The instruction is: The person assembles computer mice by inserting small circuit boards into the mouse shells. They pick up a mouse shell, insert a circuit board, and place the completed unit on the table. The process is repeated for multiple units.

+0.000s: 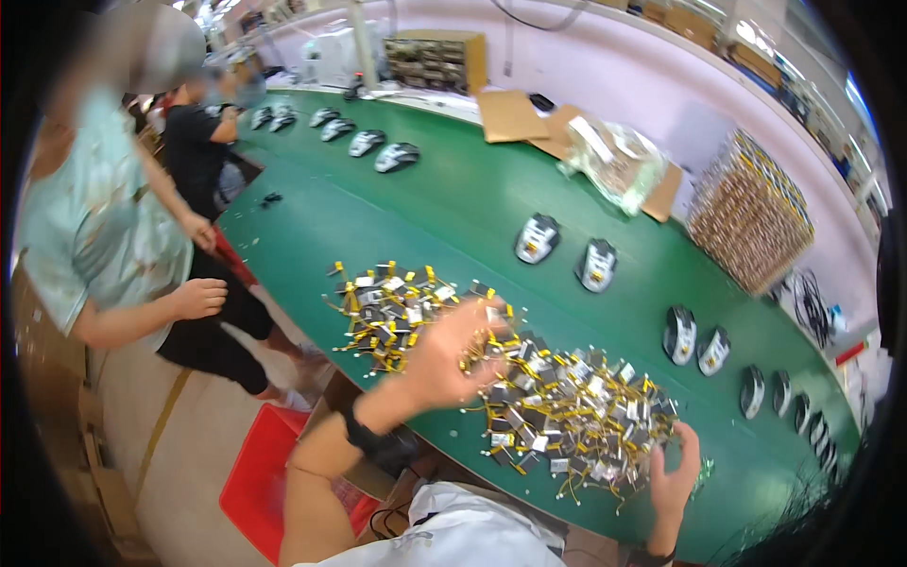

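Left hand (452, 357) blurred, half-curled, hold unclear; right hand (675, 474) half-open, seemingly empty, at packs' (557, 416) 4 o'clock. Tangled leads (644, 386) could snag, tear.

Your tabletop (425, 217) was solid green, and your small parts (581, 406) were mottled grey, silver and bright yellow. You had computer mice (539, 238) in black and pale silver. You wore a white garment (482, 520) and a black wristband (362, 433). The bin (250, 487) was red, the wall (624, 66) pale lilac, the cardboard (510, 118) tan, a co-worker's top (104, 227) pale mint.
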`<state>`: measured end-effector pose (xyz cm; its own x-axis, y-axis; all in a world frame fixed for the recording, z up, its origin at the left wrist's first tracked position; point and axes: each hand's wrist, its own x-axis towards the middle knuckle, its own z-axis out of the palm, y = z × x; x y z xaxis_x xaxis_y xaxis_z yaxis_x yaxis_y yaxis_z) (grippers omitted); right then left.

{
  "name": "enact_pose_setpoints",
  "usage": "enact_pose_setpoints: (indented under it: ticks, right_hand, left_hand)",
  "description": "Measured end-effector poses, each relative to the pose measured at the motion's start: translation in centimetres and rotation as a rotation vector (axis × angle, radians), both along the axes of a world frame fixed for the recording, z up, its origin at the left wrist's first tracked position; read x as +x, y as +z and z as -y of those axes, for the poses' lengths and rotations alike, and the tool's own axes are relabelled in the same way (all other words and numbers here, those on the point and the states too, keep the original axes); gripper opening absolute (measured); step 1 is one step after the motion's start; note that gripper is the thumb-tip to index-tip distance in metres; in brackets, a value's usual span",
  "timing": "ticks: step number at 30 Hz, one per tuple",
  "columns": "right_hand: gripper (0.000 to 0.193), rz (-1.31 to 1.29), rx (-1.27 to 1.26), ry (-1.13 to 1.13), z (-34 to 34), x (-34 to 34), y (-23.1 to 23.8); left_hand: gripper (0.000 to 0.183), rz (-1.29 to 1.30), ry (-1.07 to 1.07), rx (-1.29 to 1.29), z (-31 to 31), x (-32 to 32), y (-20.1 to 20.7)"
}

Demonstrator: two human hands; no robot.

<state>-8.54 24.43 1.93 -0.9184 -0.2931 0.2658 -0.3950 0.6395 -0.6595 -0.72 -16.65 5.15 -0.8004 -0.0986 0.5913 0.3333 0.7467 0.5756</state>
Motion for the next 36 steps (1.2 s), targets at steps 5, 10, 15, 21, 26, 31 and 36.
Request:
enact_pose_setpoints:
  ticks: [5,10,15,21,26,31,36]
  right_hand:
    - [0.023,-0.072,-0.107,-0.138,-1.1,-2.9,0.1]
    - [0.025,0.091,-0.346,-0.162,-2.3,-4.0,0.4]
    - [0.038,0.364,-0.619,-0.283,-2.4,-3.5,-0.6]
    - [0.047,0.419,-0.697,-0.368,-1.8,-3.6,-0.8]
    - [0.047,0.541,-0.802,-0.353,-2.0,-3.7,-1.0]
    - [0.036,0.541,-0.785,-0.342,-2.6,-2.8,-1.1]
    - [0.038,0.274,-0.389,-0.441,-2.4,-1.7,-1.9]
  left_hand:
    - [0.026,0.149,0.295,-0.298,14.4,-10.2,1.3]
    - [0.062,0.499,0.675,-0.688,38.8,-17.2,-7.7]
    - [0.080,0.516,0.687,-0.609,45.1,-24.6,-14.3]
    - [0.090,0.443,0.810,-0.345,48.6,-27.1,-17.4]
    - [0.089,0.534,0.912,-0.410,52.0,-27.3,-14.9]
    - [0.094,0.555,0.928,-0.369,49.1,-28.8,-14.4]
    - [0.083,0.422,0.776,-0.263,43.3,-28.7,-15.1]
